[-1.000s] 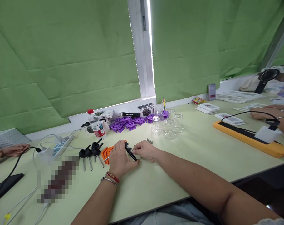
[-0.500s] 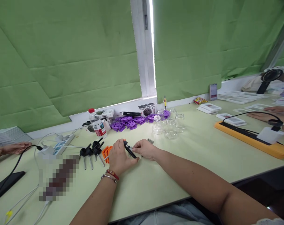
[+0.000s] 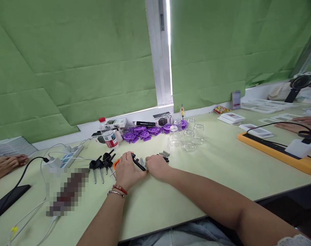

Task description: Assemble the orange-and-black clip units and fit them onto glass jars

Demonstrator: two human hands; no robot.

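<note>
My left hand (image 3: pixel 126 170) rests on the pale green table (image 3: pixel 209 171), its fingers closed round a small black tool (image 3: pixel 138 163) that points up and left. My right hand (image 3: pixel 157 166) lies just right of it, fingers pinched at the tool's end, on a small metal piece I cannot make out. Small metal springs (image 3: pixel 164 154) lie just beyond my right hand. Orange plastic parts (image 3: pixel 116 164) show behind my left hand. Several black-handled tools (image 3: pixel 101 165) lie to the left.
Purple plastic parts (image 3: pixel 142 132), clear glass jars (image 3: pixel 187 136), a red-capped bottle (image 3: pixel 108 136) and boxes stand near the window ledge. A power strip (image 3: pixel 68 155) and cables lie left. An orange tray (image 3: pixel 278 152) sits right. Other people's hands (image 3: pixel 4 164) (image 3: pixel 299 123) rest at both sides.
The view shifted slightly. My two hands drew closer together over the black tool, and the orange parts are now mostly hidden behind my left hand.
</note>
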